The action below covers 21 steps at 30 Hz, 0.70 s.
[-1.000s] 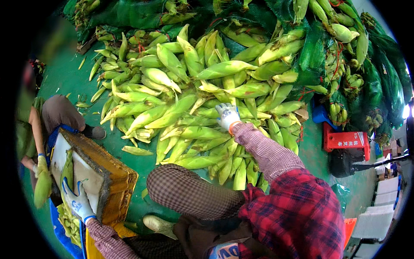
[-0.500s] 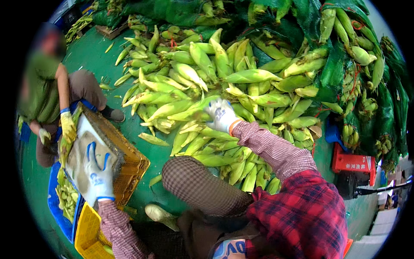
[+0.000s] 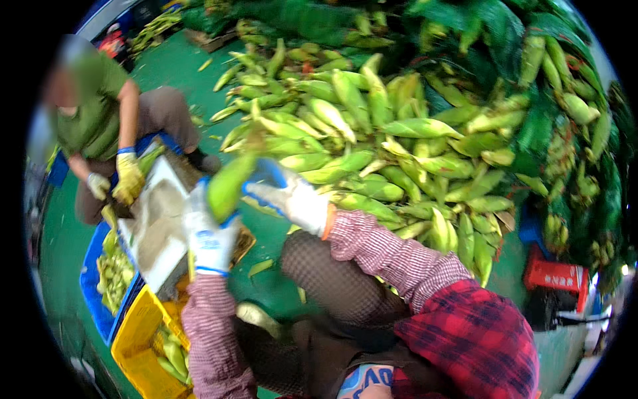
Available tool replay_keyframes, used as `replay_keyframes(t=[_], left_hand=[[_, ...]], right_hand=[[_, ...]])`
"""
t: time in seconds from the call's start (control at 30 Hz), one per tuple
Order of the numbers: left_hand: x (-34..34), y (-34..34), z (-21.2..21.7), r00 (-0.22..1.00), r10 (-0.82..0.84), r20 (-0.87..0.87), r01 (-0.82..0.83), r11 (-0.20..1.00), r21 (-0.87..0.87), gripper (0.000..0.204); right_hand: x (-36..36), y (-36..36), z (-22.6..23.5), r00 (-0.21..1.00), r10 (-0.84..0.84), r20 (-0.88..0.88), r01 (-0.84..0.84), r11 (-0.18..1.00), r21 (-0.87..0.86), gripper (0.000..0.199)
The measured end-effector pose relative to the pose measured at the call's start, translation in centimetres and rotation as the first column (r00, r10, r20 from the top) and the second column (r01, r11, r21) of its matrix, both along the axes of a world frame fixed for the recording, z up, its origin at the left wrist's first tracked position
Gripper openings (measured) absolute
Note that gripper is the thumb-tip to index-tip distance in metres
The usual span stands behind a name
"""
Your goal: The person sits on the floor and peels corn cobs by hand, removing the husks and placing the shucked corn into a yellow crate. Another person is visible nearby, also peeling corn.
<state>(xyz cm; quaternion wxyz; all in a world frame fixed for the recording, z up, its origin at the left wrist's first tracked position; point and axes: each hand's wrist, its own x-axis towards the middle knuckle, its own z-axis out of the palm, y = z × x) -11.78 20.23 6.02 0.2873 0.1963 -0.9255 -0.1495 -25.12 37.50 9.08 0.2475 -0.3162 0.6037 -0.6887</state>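
- 1 green cob (image 3: 229, 189) is held, blurred, at 9 o'clock, between the thumb and fingers of the left hand (image 3: 211, 233).
- Its 3 o'clock side is neared by the right hand (image 3: 292, 198); whether it is gripped by those blurred fingers cannot be told.
- A pile (image 3: 413, 129) of cobs is spread at 1 o'clock.
- A yellow crate (image 3: 133, 359) is set beside a blue crate (image 3: 100, 322) at 8 o'clock.
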Motion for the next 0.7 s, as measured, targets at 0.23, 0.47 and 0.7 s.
replay_keyframes(t=[0.23, 0.47, 0.7], left_hand=[[5.2, -10.5, -3.4, 0.99, 0.067, 0.123, -0.08, 0.992, 0.098, 0.09], [9.8, -16.5, -7.5, 0.874, 0.184, 0.45, -0.187, 0.982, -0.038, 0.094], [9.2, -17.3, -5.8, 0.833, 0.43, 0.348, -0.258, 0.858, -0.444, 0.093]], right_hand=[[-4.9, 17.7, -10.8, 0.958, -0.123, -0.259, 0.251, 0.795, 0.552, 0.057], [-5.2, 42.1, -19.3, 0.651, -0.53, -0.544, 0.623, -0.037, 0.781, 0.068], [-3.8, 50.7, -26.1, 0.562, -0.827, 0.001, 0.192, 0.132, 0.972, 0.077]])
